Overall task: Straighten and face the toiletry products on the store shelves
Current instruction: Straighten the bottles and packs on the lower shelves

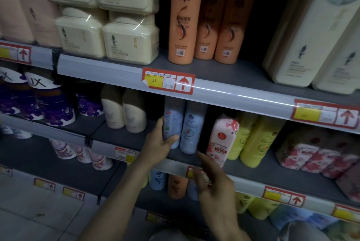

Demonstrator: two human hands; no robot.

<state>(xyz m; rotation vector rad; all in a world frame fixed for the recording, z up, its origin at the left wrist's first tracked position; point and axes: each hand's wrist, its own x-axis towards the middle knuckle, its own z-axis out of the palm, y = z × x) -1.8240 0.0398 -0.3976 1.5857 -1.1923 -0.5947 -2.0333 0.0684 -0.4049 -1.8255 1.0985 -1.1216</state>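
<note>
On the middle shelf [120, 135] | left blue bottle [172, 119] upright beside right blue bottle [191, 129], long axes vertical | left hand [157, 143] curls round left blue bottle | right hand [214, 184] spread, empty, before shelf edge

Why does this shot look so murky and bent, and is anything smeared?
Head view: dim store light, darkest low down; a white glare streak runs along the price strip; the right hand is motion-blurred, while the left hand gripping the pale blue bottle looks sharper; the wide lens tilts and bows the shelves.
</note>
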